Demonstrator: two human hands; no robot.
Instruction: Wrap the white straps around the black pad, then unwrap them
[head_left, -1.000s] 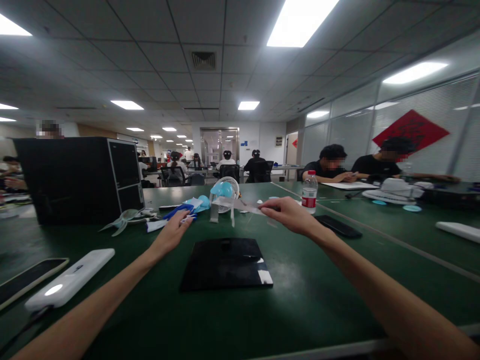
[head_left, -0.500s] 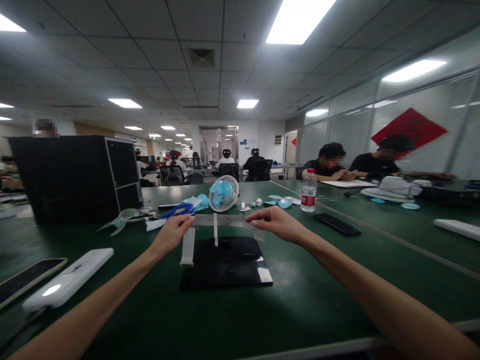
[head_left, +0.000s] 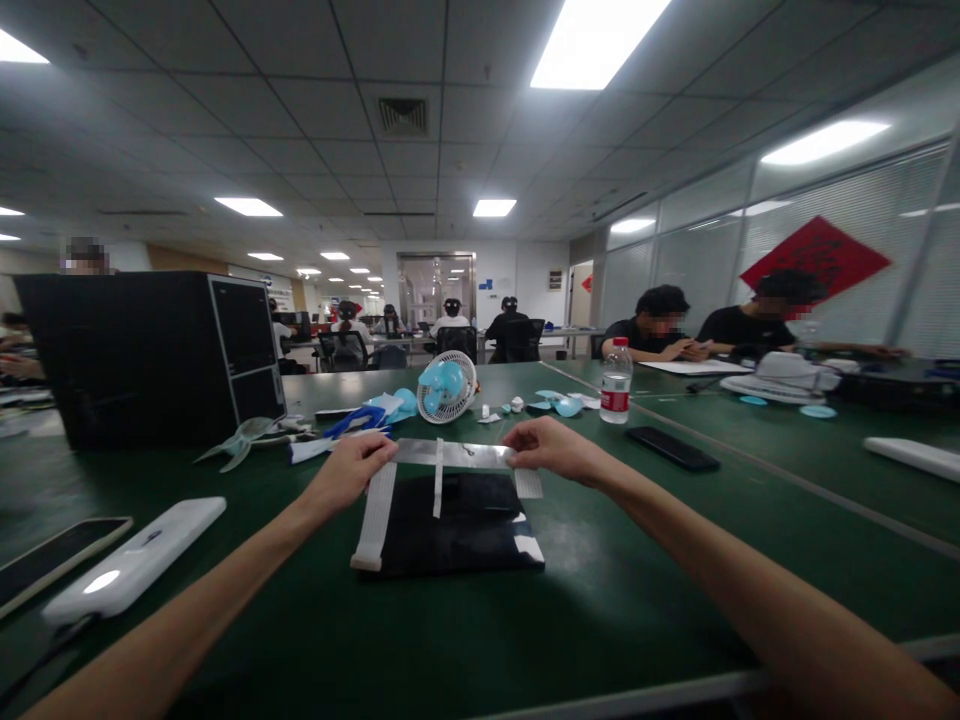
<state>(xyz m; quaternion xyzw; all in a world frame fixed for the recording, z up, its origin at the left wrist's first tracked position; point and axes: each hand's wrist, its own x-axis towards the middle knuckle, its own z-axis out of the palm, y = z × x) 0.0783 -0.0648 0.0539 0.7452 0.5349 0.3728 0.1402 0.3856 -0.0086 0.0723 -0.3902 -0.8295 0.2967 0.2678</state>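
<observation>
My left hand pinches the left end of a thin silvery strip, thumb and fingers closed on it. At the strip's right end, my right hand grips in the same way. A long white ribbon cable with a connector hangs from the left end. A narrow white band hangs near the middle, and a shorter ribbed cable shows at the right. Underneath, a glossy black panel lies flat on the green table; the strip is held above its far edge.
Beyond my hands stand a small blue-and-white fan and a water bottle. A black computer case is at the left. A phone lies right; a white power bank-like block lies left. Co-workers sit at the right.
The strip has tilted so its shiny face shows more. The left ribbon cable has swung toward me, its connector now at the panel's front left corner. My right hand has shifted slightly right.
</observation>
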